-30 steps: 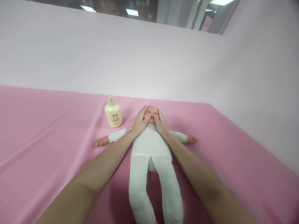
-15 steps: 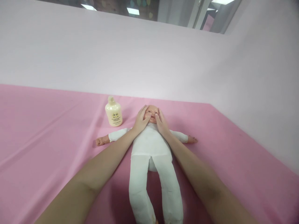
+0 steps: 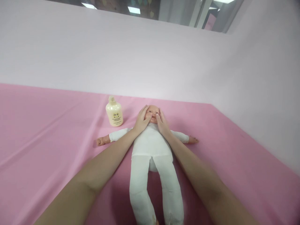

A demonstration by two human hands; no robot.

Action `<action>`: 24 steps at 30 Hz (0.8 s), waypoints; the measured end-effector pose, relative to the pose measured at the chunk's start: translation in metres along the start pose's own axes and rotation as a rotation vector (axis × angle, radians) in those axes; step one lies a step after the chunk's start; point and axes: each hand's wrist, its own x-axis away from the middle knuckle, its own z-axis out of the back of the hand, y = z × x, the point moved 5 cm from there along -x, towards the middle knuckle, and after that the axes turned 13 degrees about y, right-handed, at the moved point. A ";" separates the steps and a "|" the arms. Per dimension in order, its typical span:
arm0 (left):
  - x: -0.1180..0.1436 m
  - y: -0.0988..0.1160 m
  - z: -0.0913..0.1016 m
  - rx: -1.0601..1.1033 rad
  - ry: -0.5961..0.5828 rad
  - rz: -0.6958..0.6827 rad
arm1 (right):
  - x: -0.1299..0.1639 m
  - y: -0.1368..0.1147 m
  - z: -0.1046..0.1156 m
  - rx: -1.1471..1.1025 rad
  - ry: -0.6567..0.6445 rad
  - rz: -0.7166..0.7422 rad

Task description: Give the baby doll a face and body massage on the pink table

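A baby doll [image 3: 152, 140] in a white cloth suit lies on its back with arms spread and its head away from me. My left hand [image 3: 141, 120] rests against the left side of the doll's head [image 3: 153, 110], fingers stretched along the side and thumb on the cheek near the mouth. On the opposite side, my right hand [image 3: 162, 122] lies the same way, its thumb beside the nose and mouth. Both hands are open and touch the head without wrapping round it. Parts of the doll's cheeks and ears are hidden under them.
A pale yellow pump bottle [image 3: 114, 114] stands upright left of the doll's head, above its outstretched arm. Pink cloth [image 3: 58, 125] with some creases covers the table. A white wall [image 3: 117, 56] rises behind, with a window [image 3: 178, 12] at the top.
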 end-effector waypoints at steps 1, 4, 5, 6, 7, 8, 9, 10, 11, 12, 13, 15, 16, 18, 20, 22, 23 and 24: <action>0.000 0.000 0.000 0.001 0.000 -0.002 | 0.000 0.000 0.000 -0.001 -0.001 0.000; 0.000 -0.001 0.000 0.000 0.000 -0.004 | 0.000 -0.001 0.001 0.001 -0.004 0.002; 0.000 -0.001 0.000 -0.002 -0.001 -0.004 | 0.000 -0.001 0.001 0.005 -0.005 0.002; 0.000 -0.001 -0.001 -0.003 0.000 -0.003 | 0.000 -0.002 0.001 0.008 -0.005 0.001; 0.000 -0.002 -0.001 -0.003 0.002 -0.004 | 0.000 -0.001 0.001 0.011 -0.003 -0.002; 0.000 -0.002 -0.001 -0.002 0.003 -0.007 | 0.000 -0.001 0.002 0.015 -0.002 -0.005; 0.000 -0.002 -0.001 0.000 0.005 -0.011 | 0.000 -0.001 0.002 0.018 -0.001 -0.008; 0.000 -0.002 -0.001 0.001 0.007 -0.014 | 0.000 -0.001 0.002 0.018 -0.001 -0.008; 0.000 -0.002 -0.001 0.001 0.008 -0.015 | 0.000 0.000 0.002 0.014 -0.001 -0.006; 0.000 -0.002 -0.001 0.001 0.007 -0.013 | 0.000 0.000 0.001 0.009 0.000 -0.003; 0.000 -0.002 -0.001 -0.001 0.005 -0.008 | -0.001 0.001 0.001 0.003 0.001 -0.002; 0.000 -0.002 -0.001 -0.003 0.002 -0.001 | -0.001 0.002 0.001 -0.007 0.006 -0.003; 0.000 -0.002 -0.001 -0.002 0.000 -0.001 | -0.002 0.002 0.000 -0.011 0.005 -0.004; 0.000 -0.001 -0.001 0.003 0.003 -0.003 | -0.002 0.004 0.000 -0.018 0.002 -0.005; 0.000 -0.001 -0.001 0.007 0.004 -0.002 | -0.003 0.005 -0.001 -0.021 -0.002 -0.005; 0.000 0.000 -0.001 0.008 0.002 0.002 | -0.004 0.007 -0.001 -0.021 -0.005 -0.005; 0.000 0.000 -0.001 0.007 0.001 0.003 | -0.004 0.007 -0.001 -0.021 -0.007 -0.005; 0.000 0.000 -0.001 0.006 0.000 0.003 | -0.004 0.008 -0.001 -0.021 -0.008 -0.006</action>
